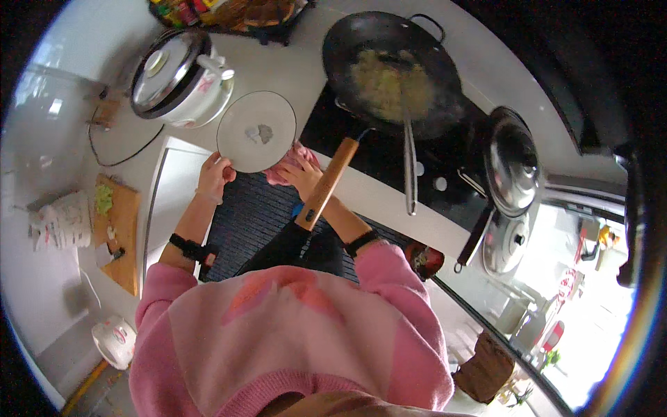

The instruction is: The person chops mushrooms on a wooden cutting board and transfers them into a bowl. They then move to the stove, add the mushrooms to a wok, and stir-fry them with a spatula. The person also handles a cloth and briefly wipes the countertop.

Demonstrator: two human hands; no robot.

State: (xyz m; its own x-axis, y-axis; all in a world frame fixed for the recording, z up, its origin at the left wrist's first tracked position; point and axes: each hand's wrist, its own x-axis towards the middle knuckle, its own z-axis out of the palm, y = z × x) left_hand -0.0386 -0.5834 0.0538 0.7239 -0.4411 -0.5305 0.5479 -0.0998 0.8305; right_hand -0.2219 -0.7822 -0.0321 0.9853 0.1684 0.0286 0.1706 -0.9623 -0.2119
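Note:
A white plate (240, 149) with a thin dark rim is held up, tilted, over the counter's front edge. Small grey patches show in its middle; whether they are a pattern or residue is unclear. My left hand (214, 174) pinches its lower left rim. At the lower right of the plate, my right hand (299, 176) grips a pink-red cloth (281, 171), its fingers lying over it. Just right of that hand rises the wooden handle (332, 181) of a black wok (340, 52). Pale yellowish food (385, 87) lies inside the wok.
A metal-handled utensil (410, 167) leans out of the wok over the black cooktop (326, 118). Pan lids (514, 163) stand to the right. A rice cooker (187, 90) sits at the upper left. On the left, a cutting board (125, 229) bears green scraps (104, 198).

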